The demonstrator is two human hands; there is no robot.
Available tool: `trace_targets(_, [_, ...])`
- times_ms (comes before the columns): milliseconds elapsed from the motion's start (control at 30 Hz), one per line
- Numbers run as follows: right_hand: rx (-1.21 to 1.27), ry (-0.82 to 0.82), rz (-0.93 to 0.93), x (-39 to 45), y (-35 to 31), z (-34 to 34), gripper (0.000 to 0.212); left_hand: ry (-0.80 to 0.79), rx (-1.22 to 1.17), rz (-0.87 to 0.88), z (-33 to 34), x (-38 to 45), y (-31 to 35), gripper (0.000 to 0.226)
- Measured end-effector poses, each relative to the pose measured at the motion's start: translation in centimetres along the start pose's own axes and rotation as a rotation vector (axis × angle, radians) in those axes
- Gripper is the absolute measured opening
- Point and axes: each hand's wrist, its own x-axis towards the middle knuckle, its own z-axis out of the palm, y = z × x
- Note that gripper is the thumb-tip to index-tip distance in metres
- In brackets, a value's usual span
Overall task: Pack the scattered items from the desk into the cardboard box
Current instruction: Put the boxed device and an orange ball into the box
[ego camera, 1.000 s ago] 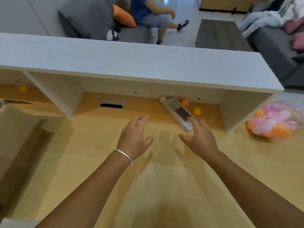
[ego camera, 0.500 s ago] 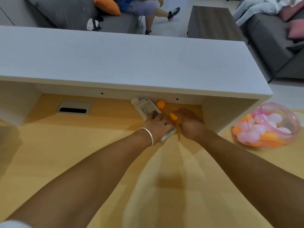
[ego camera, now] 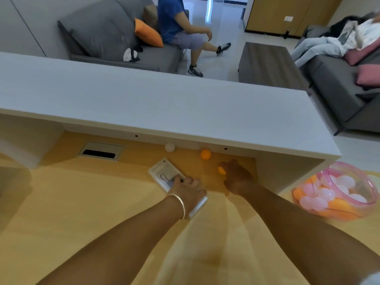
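Both hands reach under the shelf: left hand grips a white packet, right hand pinches an orange ball.

White shelf spanned the wood surface. Beyond it: grey sofa with orange cushion, dark coffee table, second grey sofa with pink cushions, pale glossy floor.

Two orange balls (one in hand), one white ball, one flat white package.
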Motion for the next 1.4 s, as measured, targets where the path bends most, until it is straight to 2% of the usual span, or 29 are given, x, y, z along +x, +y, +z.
trace_targets(200, [-0.077, -0.066, 0.049, -0.3, -2.2, 1.1, 0.049, 0.087, -0.063, -0.021, 2.4, -6.1, -2.3, 0.077])
trace_targets(333, [-0.047, 0.069, -0.025, -2.4, -5.9, 1.7, 0.047, 0.16, -0.107, -0.049, 3.5, -10.3, -4.4, 0.08])
trace_targets(533, [0.181, 0.158, -0.187, -6.3, -18.9, 1.5, 0.058, 0.33, -0.207, -0.167, 5.2, -20.5, -9.2, 0.08])
trace_targets(733, [0.278, 0.194, -0.411, -8.8, -34.4, 0.1, 0.047, 0.436, -0.207, -0.322, 5.8, -32.9, -15.8, 0.081])
trace_targets(967, [0.375, 0.267, -0.683, -10.3, -53.3, -3.9, 0.043, 0.552, -0.176, -0.62, 6.3, -46.7, -24.4, 0.076])
trace_targets(1133, [0.439, 0.249, -0.802, -11.9, -65.5, -5.2, 0.044, 0.656, -0.223, -0.78, 6.9, -54.7, -28.1, 0.072])
trace_targets(1267, [0.435, 0.257, -0.86, -12.5, -71.6, -5.0, 0.051, 0.588, -0.195, -0.824, 9.1, -59.2, -30.3, 0.072])
trace_targets(1400, [0.434, 0.249, -0.891, -12.6, -74.8, -4.3, 0.056, 0.466, -0.23, -0.872, 12.2, -61.7, -31.1, 0.076])
